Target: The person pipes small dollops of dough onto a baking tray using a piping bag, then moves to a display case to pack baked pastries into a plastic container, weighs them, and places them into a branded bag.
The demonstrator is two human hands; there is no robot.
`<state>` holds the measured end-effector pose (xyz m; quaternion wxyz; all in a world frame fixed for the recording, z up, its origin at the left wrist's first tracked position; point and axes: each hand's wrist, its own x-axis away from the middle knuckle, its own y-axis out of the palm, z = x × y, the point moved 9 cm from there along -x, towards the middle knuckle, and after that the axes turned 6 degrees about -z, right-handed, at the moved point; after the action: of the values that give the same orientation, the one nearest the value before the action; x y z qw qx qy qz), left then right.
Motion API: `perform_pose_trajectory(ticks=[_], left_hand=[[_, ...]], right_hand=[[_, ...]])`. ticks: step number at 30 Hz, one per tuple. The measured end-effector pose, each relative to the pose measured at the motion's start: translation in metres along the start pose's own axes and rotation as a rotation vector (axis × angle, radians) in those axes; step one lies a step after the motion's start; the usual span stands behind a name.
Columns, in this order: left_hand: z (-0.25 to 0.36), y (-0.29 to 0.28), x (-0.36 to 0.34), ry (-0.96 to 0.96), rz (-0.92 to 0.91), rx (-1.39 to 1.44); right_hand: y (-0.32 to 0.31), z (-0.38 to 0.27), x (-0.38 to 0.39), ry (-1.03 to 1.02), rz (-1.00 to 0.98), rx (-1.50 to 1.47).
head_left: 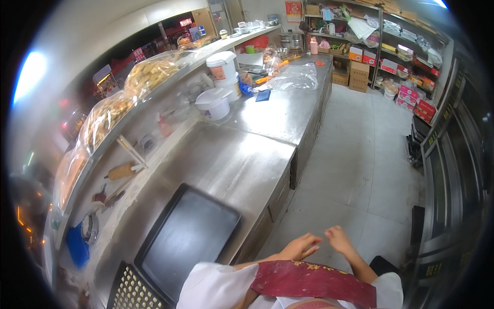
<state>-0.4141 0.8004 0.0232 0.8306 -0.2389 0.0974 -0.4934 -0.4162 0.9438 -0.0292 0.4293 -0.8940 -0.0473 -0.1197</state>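
So the person's got both bare hands up in front of the maroon apron (314,280), out over the pale floor (334,165) and to the right of the counter. The left hand (301,247) has its fingers loosely bent and a bit spread. The right hand (338,239) is just beside it, wrist bent and fingers curled in; can't tell from this angle if they're pinching anything small. The two hands look close but apart.

Nearest stuff is on the metal counter (236,154): a big black tray (193,226) lying at an angle near the person's left sleeve, its inside a smooth dark surface. By its lower left end there's a second tray (144,286) with rows of small pale pieces (129,289), partly cut off by the picture's edge. Can't tell if the two trays overlap.

Further up the counter sit a lidded white tub (213,107), a white bucket (222,67) and some crumpled clear plastic (294,78). Bagged goods (100,123) line the ledge on the left, and a brown carton (358,77) stands by the far shelves.
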Motion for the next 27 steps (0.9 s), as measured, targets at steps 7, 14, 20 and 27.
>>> perform_pose_trajectory(ticks=[7,14,20,27], left_hand=[[0.109,-0.057,-0.224,0.707,0.088,-0.299],[0.136,-0.126,-0.372,0.871,0.087,-0.325],[0.042,-0.188,-0.497,0.683,0.150,-0.296],[-0.087,-0.199,-0.678,-0.021,-0.254,-0.055]], right_hand=[[-0.097,0.029,-0.100,-0.055,-0.009,-1.786],[-0.189,0.030,-0.246,-0.108,-0.371,-2.259],[-0.362,0.079,-0.388,-0.555,-0.224,-2.180],[-0.476,0.107,-0.481,-0.600,0.245,-0.391]])
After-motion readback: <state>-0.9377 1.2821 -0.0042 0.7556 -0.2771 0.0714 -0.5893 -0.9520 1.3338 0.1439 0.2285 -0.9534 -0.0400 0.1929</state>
